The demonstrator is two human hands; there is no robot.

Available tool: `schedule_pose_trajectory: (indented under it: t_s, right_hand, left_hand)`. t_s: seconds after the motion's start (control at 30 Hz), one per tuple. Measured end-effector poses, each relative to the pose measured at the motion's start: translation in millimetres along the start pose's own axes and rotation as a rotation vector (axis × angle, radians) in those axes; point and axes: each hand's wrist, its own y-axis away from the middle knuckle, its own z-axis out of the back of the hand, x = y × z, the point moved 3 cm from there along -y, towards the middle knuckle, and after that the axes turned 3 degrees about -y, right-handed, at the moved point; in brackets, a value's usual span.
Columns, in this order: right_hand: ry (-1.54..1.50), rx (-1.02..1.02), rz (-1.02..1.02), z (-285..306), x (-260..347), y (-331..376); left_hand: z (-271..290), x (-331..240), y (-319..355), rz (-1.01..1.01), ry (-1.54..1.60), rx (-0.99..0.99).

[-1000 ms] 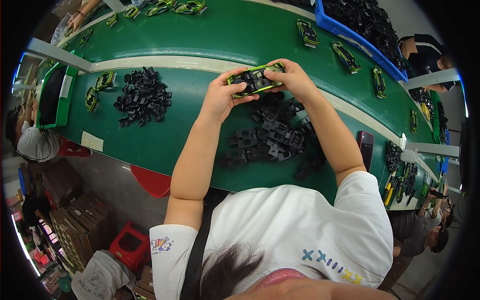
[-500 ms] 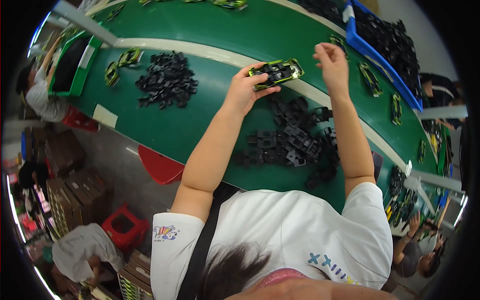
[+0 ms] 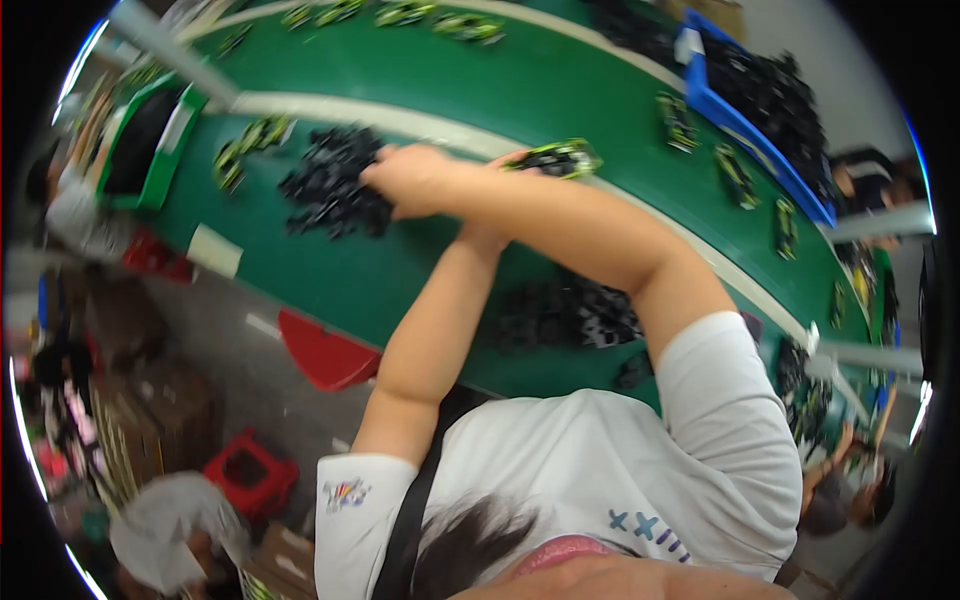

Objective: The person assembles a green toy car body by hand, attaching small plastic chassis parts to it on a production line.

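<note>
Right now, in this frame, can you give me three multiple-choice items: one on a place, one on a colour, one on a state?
1. Where is the right hand?
A. On the pile of black parts to the person's left
B. Inside the bin at the upper right
C. On the red stool on the floor

2. What colour is the bin at the upper right?
A. Red
B. Blue
C. White

3. How do the person's forearms stand?
A. Apart and parallel
B. Both hanging below the table
C. Crossed, right over left

Answers:
1. A: the right hand rests on the pile of black parts on the green belt.
2. B: the wall of the bin is blue.
3. C: the right forearm lies across the left forearm and hides its hand.
</note>
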Motion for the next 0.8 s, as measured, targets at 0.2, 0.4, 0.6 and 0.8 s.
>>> schedule_pose_trajectory:
  t_s: [0.2, 0.4, 0.6, 0.8]
  right_hand:
    - [0.055, -0.018, 0.131, -45.4, 13.8, -25.8]
    - [-0.094, -0.171, -0.007, -26.8, -3.0, -2.0]
    - [-0.654, -0.558, -0.098, 35.0, -59.3, 91.0]
    - [-1.308, -0.699, -0.539, 64.7, -114.7, 226.3]
  left_hand:
    - [50.5, 4.9, -14.3, 0.138, -0.053, -0.066]
    - [12.9, -3.9, 8.4, 0.197, -0.08, 0.062]
    - [-9.6, -5.7, 8.3, 0.126, 0.046, 0.009]
    - [-34.9, -32.5, 20.4, 0.16, -0.125, -0.155]
